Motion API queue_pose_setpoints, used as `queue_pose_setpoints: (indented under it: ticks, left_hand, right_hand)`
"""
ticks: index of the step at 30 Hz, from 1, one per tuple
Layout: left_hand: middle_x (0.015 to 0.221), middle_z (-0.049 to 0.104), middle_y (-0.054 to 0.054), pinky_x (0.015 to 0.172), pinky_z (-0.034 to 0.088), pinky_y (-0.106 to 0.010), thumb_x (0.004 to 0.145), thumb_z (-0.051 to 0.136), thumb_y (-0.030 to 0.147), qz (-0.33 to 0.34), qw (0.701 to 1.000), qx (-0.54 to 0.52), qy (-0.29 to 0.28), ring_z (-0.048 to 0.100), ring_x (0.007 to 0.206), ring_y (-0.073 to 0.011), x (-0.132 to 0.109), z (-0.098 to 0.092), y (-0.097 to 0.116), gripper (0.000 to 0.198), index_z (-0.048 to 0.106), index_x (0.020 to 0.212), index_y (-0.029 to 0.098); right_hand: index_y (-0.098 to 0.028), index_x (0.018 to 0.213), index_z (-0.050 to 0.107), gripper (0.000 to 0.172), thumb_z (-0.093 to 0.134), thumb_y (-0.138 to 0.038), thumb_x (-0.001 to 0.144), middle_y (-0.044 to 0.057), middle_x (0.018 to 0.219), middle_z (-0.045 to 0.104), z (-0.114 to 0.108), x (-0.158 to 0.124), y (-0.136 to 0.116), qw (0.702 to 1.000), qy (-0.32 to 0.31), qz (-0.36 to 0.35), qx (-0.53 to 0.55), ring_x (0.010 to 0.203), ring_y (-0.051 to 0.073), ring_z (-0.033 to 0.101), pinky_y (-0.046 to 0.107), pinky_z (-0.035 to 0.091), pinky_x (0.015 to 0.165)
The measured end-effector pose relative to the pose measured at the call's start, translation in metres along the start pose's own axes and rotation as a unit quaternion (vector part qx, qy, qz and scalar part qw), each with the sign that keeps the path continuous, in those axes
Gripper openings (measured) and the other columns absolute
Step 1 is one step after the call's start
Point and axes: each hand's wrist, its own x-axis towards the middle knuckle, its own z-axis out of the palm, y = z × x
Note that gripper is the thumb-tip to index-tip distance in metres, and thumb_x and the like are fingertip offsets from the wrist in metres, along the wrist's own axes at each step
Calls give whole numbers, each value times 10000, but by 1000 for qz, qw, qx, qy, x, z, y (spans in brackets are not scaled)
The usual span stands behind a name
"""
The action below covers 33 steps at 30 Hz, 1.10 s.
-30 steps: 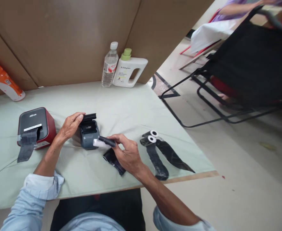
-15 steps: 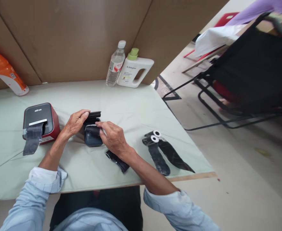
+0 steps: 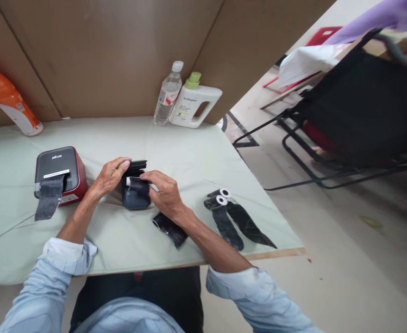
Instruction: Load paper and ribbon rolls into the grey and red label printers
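In front of me on the table sits a small dark blue label printer with its lid raised. My left hand grips that lid, thumb on top. Between the fingers and thumb of my right hand is a black label roll, its white end facing left, held over the printer's open compartment. The inside of the compartment is mostly hidden by the roll and my fingers. Another black roll lies below my right wrist, partly covered by the forearm.
To the left stands a red and black printer with a dark strip hanging out. Two black rolls with white cores trail strips at right. Behind are a water bottle, a white jug and an orange bottle. A black chair stands beyond.
The black roll has turned in my right hand, so its white end now shows at left. My left hand stays on the lid. The view has shifted slightly.
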Motion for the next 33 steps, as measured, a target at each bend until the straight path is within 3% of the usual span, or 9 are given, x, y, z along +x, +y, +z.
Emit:
queue_pose_setpoints:
  ticks: [8,16,22,26,33]
  left_hand:
    - [1229,781,-112,1089,522,-387,1025,457,550,3,1000,5,2,708,1160,-270,0,0,1,517,757,1191,164]
    - [1213,782,-109,1078,526,-366,1021,447,549,4,1000,7,2,709,1146,-256,1,1,0,530,752,1202,155]
    - [1222,787,-96,1088,522,-377,1020,460,550,4,1000,12,6,706,1150,-261,1,1,1,503,754,1180,174]
    - [1248,782,-99,1101,518,-377,1019,455,550,2,1000,10,4,704,1159,-263,1,1,3,513,754,1190,170]
    - [1253,784,-98,1099,519,-368,1018,450,578,5,1000,17,-1,698,1183,-268,1,0,2,538,759,1190,173]
  right_hand:
    - [-175,1123,744,535,457,65,741,114,1133,769,2,-1,2,998,-40,-20,-33,1103,237,707,375,598,980]
    - [-185,1023,759,432,482,74,817,96,1058,777,-9,5,-4,980,-109,-34,-164,937,243,630,353,527,834]
    - [-184,984,741,370,468,53,908,91,1120,768,-17,15,-15,958,-168,-53,-226,946,231,593,346,438,826]
    - [-182,945,733,338,468,27,962,92,1037,766,-19,23,-27,942,-212,-28,-259,923,233,579,350,387,783]
    - [-202,1126,743,186,587,-158,1034,94,1090,757,-16,34,-28,936,-251,17,-244,984,242,594,341,394,784]
